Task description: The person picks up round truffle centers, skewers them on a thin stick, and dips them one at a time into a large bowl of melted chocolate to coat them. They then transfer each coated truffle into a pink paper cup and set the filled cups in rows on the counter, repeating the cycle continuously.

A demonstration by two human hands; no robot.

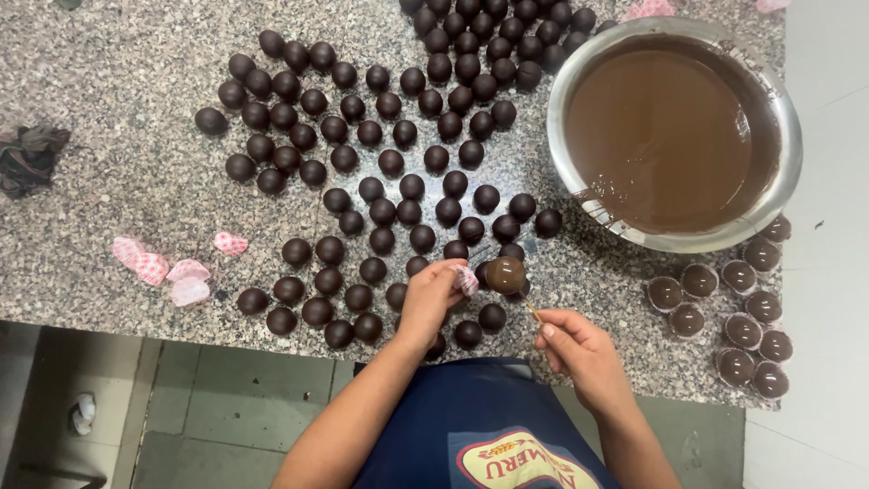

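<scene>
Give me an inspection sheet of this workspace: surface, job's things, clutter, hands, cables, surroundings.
Surface: speckled granite counter, its near edge by the person.
Job's things: a glossy coated chocolate ball on a thin stick; a pink paper cup; many dark balls spread over the counter; a metal bowl of melted chocolate; filled cups grouped at right.
Clutter: loose pink cups at left; a dark crumpled rag.
Hands: left hand pinches the pink paper cup; right hand holds the stick.
Cables: nothing seen.
Surroundings: tiled floor; blue apron.
</scene>
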